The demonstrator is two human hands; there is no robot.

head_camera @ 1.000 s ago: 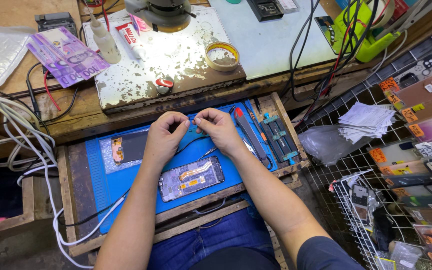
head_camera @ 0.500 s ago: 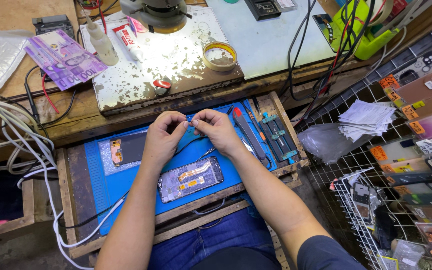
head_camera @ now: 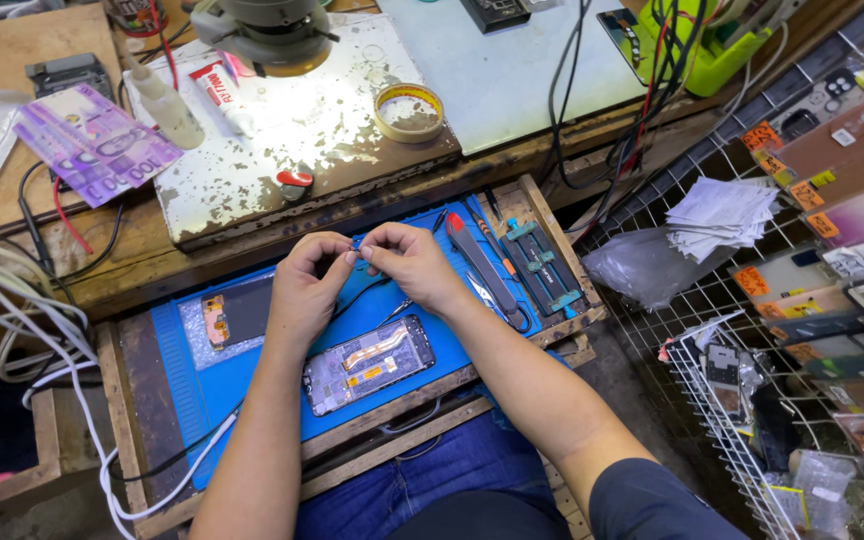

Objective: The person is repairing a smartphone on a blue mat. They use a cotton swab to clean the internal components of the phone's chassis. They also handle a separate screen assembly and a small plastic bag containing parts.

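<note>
Both forearms were left bare to above the elbow. A dark navy short sleeve [head_camera: 652, 500] was worn on the right arm. Blue denim jeans [head_camera: 432, 470] were worn. No gloves were worn on the left hand [head_camera: 307, 290] or right hand [head_camera: 414, 265].

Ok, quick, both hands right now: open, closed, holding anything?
Left hand: fingers pinched shut on a tiny part, too small to identify.
Right hand: fingertips pinched on the same tiny part, above the blue mat.
</note>
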